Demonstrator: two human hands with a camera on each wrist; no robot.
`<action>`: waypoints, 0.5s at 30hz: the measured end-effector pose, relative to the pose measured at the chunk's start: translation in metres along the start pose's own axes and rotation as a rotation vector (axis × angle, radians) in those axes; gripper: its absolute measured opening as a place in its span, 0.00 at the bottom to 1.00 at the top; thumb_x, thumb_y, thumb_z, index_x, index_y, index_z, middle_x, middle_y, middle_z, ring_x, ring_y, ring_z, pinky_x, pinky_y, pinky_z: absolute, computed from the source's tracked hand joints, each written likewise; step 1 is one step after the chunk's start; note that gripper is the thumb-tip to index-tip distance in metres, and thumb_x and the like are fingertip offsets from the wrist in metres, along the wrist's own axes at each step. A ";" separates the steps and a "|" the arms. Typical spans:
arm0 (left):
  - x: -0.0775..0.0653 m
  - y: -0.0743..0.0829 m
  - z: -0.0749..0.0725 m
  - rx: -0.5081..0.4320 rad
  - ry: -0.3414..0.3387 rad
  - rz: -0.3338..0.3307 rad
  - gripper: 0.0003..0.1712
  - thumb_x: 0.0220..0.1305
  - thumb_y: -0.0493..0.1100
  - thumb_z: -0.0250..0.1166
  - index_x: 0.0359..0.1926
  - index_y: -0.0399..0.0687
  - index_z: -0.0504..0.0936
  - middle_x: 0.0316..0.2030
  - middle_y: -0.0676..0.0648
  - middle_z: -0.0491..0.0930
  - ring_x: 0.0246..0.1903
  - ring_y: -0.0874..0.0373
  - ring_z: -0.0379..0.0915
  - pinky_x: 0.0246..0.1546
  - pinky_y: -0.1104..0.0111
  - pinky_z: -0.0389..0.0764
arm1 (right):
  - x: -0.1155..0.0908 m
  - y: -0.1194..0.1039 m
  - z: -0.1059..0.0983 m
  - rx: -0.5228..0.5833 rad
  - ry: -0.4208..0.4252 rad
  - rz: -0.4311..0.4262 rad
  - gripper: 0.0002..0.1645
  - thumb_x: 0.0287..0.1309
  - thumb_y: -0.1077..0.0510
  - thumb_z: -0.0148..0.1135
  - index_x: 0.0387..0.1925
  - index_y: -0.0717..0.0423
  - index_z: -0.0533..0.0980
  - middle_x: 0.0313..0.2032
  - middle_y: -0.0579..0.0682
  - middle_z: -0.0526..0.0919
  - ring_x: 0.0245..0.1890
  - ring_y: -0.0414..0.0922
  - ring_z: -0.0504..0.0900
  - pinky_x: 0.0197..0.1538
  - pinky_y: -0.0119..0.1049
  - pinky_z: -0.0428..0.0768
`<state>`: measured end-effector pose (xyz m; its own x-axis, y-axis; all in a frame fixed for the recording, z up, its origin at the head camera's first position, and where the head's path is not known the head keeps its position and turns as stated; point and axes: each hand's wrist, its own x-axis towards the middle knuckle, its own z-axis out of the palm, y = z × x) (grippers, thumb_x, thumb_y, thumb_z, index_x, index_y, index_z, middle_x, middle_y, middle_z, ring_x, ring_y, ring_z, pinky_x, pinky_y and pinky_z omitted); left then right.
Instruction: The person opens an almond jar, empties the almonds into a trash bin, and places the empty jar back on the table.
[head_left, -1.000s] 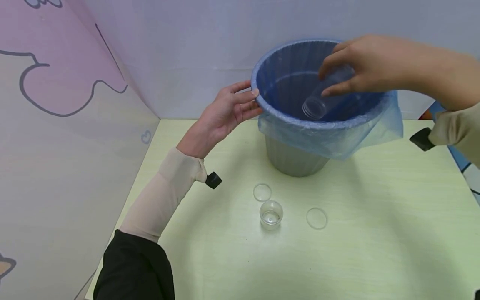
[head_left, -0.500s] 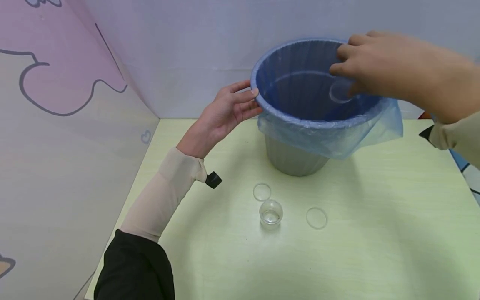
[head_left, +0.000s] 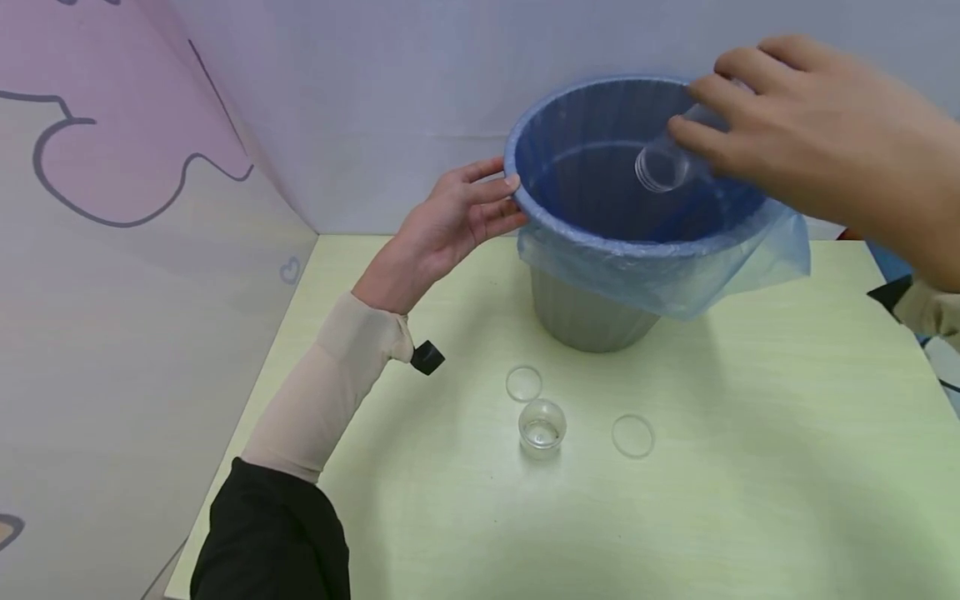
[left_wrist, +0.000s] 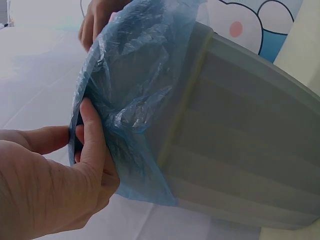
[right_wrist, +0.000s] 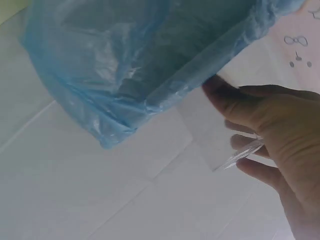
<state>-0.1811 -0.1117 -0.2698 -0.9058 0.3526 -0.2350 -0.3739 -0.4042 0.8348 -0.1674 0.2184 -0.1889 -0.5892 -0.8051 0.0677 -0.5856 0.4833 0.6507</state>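
Note:
My left hand [head_left: 450, 221] pinches the left rim of a grey trash bin [head_left: 592, 312] lined with a blue bag [head_left: 645, 279]. The left wrist view has the thumb and fingers of this hand [left_wrist: 65, 175] on either side of the lined rim. Over the right part of the bin's mouth, my right hand [head_left: 817, 125] holds a clear plastic cup [head_left: 663, 168]. Its round mouth tilts down and left into the bin, while the fingers cover most of its body. In the right wrist view, the right hand [right_wrist: 287, 130] is close to the bag's folded edge [right_wrist: 170, 100].
In front of the bin, another clear cup [head_left: 542, 427] stands upright on the pale table [head_left: 450, 517]. One thin clear ring-shaped piece [head_left: 523, 368] lies just behind it, a second [head_left: 633, 416] to its right. A white wall [head_left: 375, 100] rises behind the bin.
My right hand has moved right and up with the cup. The cup turned away midway, and its mouth now faces down-left again. The left hand stays on the rim.

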 end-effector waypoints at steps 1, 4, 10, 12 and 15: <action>0.000 0.000 0.000 0.005 -0.003 -0.002 0.30 0.75 0.31 0.60 0.75 0.43 0.68 0.49 0.41 0.80 0.38 0.54 0.82 0.45 0.66 0.89 | -0.003 0.000 0.000 0.002 0.006 0.024 0.62 0.30 0.77 0.84 0.71 0.65 0.64 0.66 0.75 0.68 0.69 0.70 0.65 0.76 0.62 0.65; -0.001 0.000 -0.002 0.010 -0.014 -0.006 0.29 0.75 0.32 0.60 0.74 0.44 0.69 0.52 0.41 0.80 0.41 0.54 0.82 0.47 0.66 0.88 | -0.013 0.001 0.002 0.065 0.099 0.098 0.58 0.38 0.71 0.84 0.71 0.60 0.64 0.66 0.73 0.70 0.68 0.70 0.66 0.77 0.60 0.65; -0.002 -0.006 -0.007 0.007 -0.025 0.003 0.28 0.75 0.34 0.62 0.73 0.43 0.70 0.50 0.44 0.81 0.42 0.53 0.80 0.48 0.65 0.88 | -0.039 0.004 0.015 0.277 0.379 0.197 0.36 0.63 0.55 0.73 0.69 0.56 0.71 0.62 0.70 0.76 0.62 0.70 0.72 0.75 0.59 0.69; -0.004 -0.010 -0.011 0.019 -0.017 0.013 0.29 0.74 0.34 0.62 0.73 0.44 0.70 0.49 0.44 0.81 0.41 0.53 0.79 0.49 0.66 0.87 | -0.050 0.002 0.017 0.357 0.405 0.238 0.31 0.78 0.44 0.55 0.71 0.58 0.70 0.62 0.72 0.75 0.63 0.72 0.71 0.77 0.56 0.68; -0.010 -0.016 -0.020 0.040 0.008 0.032 0.31 0.74 0.34 0.63 0.74 0.46 0.68 0.51 0.45 0.79 0.40 0.53 0.79 0.50 0.66 0.87 | -0.067 -0.004 0.022 0.482 0.449 0.335 0.47 0.77 0.27 0.33 0.73 0.58 0.70 0.63 0.73 0.75 0.66 0.70 0.70 0.80 0.49 0.64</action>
<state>-0.1701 -0.1254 -0.2903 -0.9188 0.3329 -0.2120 -0.3368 -0.3814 0.8609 -0.1384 0.2778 -0.2127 -0.5554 -0.6014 0.5743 -0.6546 0.7421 0.1439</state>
